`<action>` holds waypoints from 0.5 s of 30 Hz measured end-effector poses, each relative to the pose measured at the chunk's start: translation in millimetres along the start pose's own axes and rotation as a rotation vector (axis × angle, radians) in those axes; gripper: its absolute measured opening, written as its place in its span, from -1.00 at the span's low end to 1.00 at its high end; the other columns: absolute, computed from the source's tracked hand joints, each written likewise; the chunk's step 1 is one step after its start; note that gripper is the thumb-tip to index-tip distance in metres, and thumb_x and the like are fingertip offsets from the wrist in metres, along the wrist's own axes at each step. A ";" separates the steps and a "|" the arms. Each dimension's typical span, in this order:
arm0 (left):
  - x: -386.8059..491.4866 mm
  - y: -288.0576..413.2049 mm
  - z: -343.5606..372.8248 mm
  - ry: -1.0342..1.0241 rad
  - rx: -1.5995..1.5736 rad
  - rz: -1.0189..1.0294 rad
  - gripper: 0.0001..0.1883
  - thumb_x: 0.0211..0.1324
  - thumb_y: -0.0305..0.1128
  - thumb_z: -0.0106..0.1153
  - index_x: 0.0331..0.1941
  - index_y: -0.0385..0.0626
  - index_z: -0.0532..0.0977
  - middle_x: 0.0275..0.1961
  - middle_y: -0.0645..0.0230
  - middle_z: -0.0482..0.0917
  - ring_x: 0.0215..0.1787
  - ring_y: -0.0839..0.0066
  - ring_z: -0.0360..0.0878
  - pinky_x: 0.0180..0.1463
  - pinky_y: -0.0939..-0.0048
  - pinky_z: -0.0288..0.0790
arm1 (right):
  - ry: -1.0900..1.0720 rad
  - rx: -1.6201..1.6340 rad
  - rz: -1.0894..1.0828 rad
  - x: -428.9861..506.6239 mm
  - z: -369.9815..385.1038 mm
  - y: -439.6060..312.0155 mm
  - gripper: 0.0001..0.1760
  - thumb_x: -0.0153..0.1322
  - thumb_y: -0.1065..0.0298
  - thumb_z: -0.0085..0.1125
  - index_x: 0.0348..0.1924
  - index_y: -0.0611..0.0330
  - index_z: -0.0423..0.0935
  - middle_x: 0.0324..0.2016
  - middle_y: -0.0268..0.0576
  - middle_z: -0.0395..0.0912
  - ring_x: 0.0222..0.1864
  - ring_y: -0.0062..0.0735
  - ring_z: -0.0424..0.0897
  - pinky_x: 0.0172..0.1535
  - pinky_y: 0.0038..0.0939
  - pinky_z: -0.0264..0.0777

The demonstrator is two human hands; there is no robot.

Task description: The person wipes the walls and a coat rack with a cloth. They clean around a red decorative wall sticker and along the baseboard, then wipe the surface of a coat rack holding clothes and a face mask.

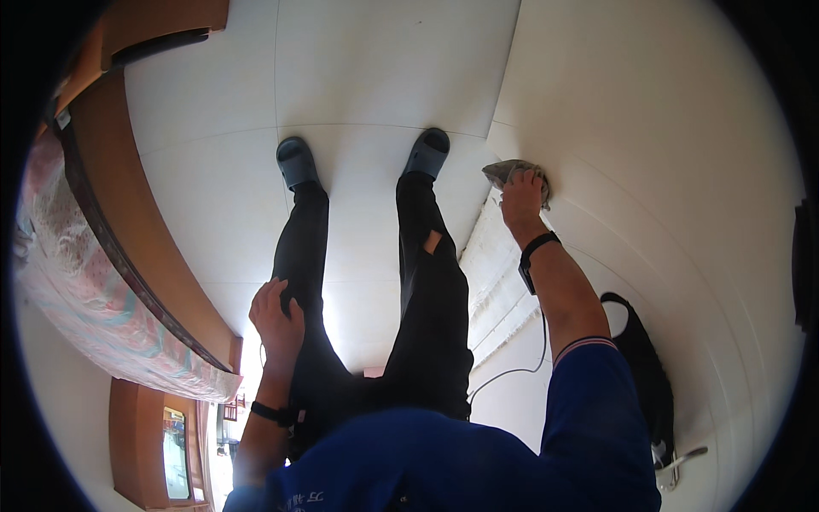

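A crumpled grey-brown cloth [508,170] is pressed against the white door [614,166] on the right, near its lower part. My right hand [524,195] grips this cloth, fingers bent over it. On the other side, my left hand [278,320] hangs over my left thigh with its fingers apart and nothing in it. Each wrist wears a black band. Below me, my feet in dark slip-on clogs [297,163] stand on the pale tiled floor [358,211].
A bed with a wooden frame [147,211] and a pink patterned cover [96,307] runs along the left. A black bag [646,371] hangs near a metal door handle [691,456] at the right. A thin cable [512,371] shows beside my right leg.
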State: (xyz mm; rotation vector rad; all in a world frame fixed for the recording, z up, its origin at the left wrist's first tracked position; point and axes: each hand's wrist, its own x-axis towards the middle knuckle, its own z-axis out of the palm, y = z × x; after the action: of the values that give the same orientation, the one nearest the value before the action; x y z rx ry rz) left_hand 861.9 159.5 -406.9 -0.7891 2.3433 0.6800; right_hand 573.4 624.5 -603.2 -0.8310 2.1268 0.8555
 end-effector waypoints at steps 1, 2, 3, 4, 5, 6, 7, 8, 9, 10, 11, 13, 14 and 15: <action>3.1 0.3 -0.5 -0.009 0.014 -0.004 -0.56 0.25 -0.47 0.27 0.23 -0.09 0.57 0.32 0.10 0.60 0.46 0.03 0.48 0.52 -0.08 0.25 | -0.003 0.009 -0.004 10.0 8.9 -3.5 -0.70 0.38 0.05 0.38 -0.13 -0.04 0.83 0.12 -0.15 0.59 0.30 0.01 0.38 0.30 0.04 0.25; 6.2 0.4 -1.1 -0.017 0.028 -0.008 -0.56 0.24 -0.46 0.27 0.22 -0.09 0.57 0.32 0.10 0.60 0.46 0.03 0.48 0.52 -0.09 0.25 | -0.026 0.021 -0.005 20.5 17.4 -7.5 -0.70 0.38 0.05 0.37 -0.12 -0.04 0.82 0.12 -0.14 0.59 0.30 0.01 0.38 0.30 0.04 0.25; 9.9 0.4 -1.3 -0.015 0.050 -0.005 -0.56 0.24 -0.46 0.27 0.22 -0.09 0.57 0.32 0.11 0.60 0.46 0.04 0.48 0.52 -0.09 0.25 | 0.004 0.022 -0.010 31.6 25.9 -12.1 -0.70 0.38 0.06 0.36 -0.12 -0.04 0.83 0.11 -0.14 0.60 0.30 0.02 0.38 0.30 0.04 0.25; 13.9 0.1 -1.9 -0.012 0.058 -0.004 -0.55 0.20 -0.45 0.27 0.20 -0.08 0.57 0.32 0.11 0.60 0.46 0.02 0.48 0.52 -0.11 0.25 | 0.012 0.025 -0.012 42.7 33.8 -16.0 -0.70 0.39 0.06 0.35 -0.11 -0.04 0.83 0.11 -0.13 0.61 0.30 0.02 0.39 0.30 0.04 0.25; 17.5 0.4 -1.9 -0.016 0.065 0.001 -0.55 0.19 -0.45 0.27 0.20 -0.08 0.57 0.33 0.12 0.60 0.45 0.02 0.48 0.53 -0.11 0.25 | -0.015 0.026 -0.013 54.4 41.7 -20.1 -0.70 0.39 0.07 0.34 -0.11 -0.04 0.83 0.10 -0.12 0.61 0.30 0.02 0.39 0.30 0.05 0.25; 21.3 0.5 -2.3 -0.012 0.077 0.009 -0.55 0.18 -0.45 0.27 0.19 -0.08 0.57 0.33 0.12 0.60 0.45 0.01 0.48 0.53 -0.12 0.25 | 0.030 0.036 -0.019 65.6 49.0 -24.4 -0.70 0.40 0.08 0.33 -0.11 -0.03 0.83 0.10 -0.12 0.62 0.30 0.03 0.39 0.30 0.05 0.25; 24.9 0.6 -3.3 -0.014 0.096 0.017 -0.55 0.17 -0.44 0.27 0.19 -0.08 0.57 0.33 0.12 0.60 0.45 0.01 0.48 0.53 -0.12 0.25 | 0.038 0.046 -0.025 76.2 55.7 -28.6 -0.70 0.40 0.10 0.31 -0.11 -0.03 0.84 0.10 -0.11 0.62 0.30 0.04 0.40 0.30 0.06 0.26; 28.5 1.4 -3.7 -0.013 0.113 0.010 -0.53 0.15 -0.44 0.25 0.19 -0.08 0.56 0.33 0.12 0.60 0.44 0.00 0.48 0.52 -0.12 0.25 | 0.015 0.056 -0.029 86.5 62.8 -32.5 -0.71 0.40 0.11 0.30 -0.11 -0.03 0.84 0.10 -0.10 0.63 0.30 0.05 0.40 0.30 0.06 0.26; 32.4 1.1 -5.7 -0.019 0.115 0.015 -0.53 0.16 -0.45 0.24 0.20 -0.08 0.56 0.33 0.12 0.60 0.44 0.00 0.48 0.52 -0.13 0.25 | 0.054 0.061 -0.032 95.3 68.1 -36.2 -0.71 0.40 0.13 0.29 -0.12 -0.02 0.84 0.09 -0.11 0.63 0.29 0.04 0.41 0.30 0.06 0.26; 36.1 1.8 -7.0 -0.024 0.119 0.019 -0.53 0.16 -0.45 0.24 0.20 -0.09 0.55 0.33 0.12 0.60 0.44 -0.01 0.48 0.52 -0.13 0.25 | 0.064 0.068 -0.034 105.5 74.3 -39.4 -0.72 0.40 0.14 0.29 -0.13 -0.01 0.85 0.08 -0.11 0.64 0.29 0.04 0.41 0.30 0.05 0.26; 40.0 2.5 -8.4 -0.029 0.123 0.022 -0.53 0.16 -0.45 0.23 0.20 -0.09 0.55 0.33 0.12 0.60 0.44 -0.01 0.48 0.52 -0.14 0.25 | 0.066 0.078 -0.037 115.2 80.0 -42.2 -0.72 0.41 0.16 0.28 -0.13 -0.01 0.85 0.07 -0.11 0.64 0.28 0.03 0.42 0.30 0.04 0.27; 47.2 4.4 -11.4 -0.055 0.116 0.014 -0.53 0.17 -0.46 0.21 0.21 -0.11 0.54 0.33 0.10 0.59 0.43 -0.03 0.48 0.51 -0.15 0.24 | 0.122 0.094 -0.024 135.1 91.1 -46.9 -0.74 0.41 0.20 0.26 -0.16 0.01 0.85 0.05 -0.12 0.66 0.27 0.02 0.44 0.29 0.01 0.28; 50.8 5.2 -13.1 -0.069 0.118 0.006 -0.53 0.17 -0.47 0.20 0.21 -0.11 0.54 0.33 0.10 0.59 0.43 -0.04 0.48 0.51 -0.15 0.24 | 0.125 0.107 -0.018 144.8 96.4 -49.8 -0.75 0.41 0.22 0.25 -0.17 0.02 0.85 0.03 -0.12 0.66 0.26 0.01 0.45 0.29 0.00 0.28; 54.9 5.7 -14.3 -0.075 0.112 0.006 -0.53 0.18 -0.46 0.20 0.21 -0.12 0.54 0.34 0.09 0.59 0.43 -0.05 0.47 0.51 -0.16 0.24 | 0.122 0.106 -0.022 154.2 102.0 -52.4 -0.74 0.41 0.23 0.25 -0.17 0.03 0.85 0.02 -0.12 0.67 0.26 0.00 0.45 0.29 -0.01 0.29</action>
State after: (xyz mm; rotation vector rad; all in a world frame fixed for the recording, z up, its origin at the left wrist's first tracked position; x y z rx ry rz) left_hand 816.8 134.3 -430.8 -0.6956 2.2948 0.5652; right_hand 562.7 625.9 -795.1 -0.8691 2.2436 0.6905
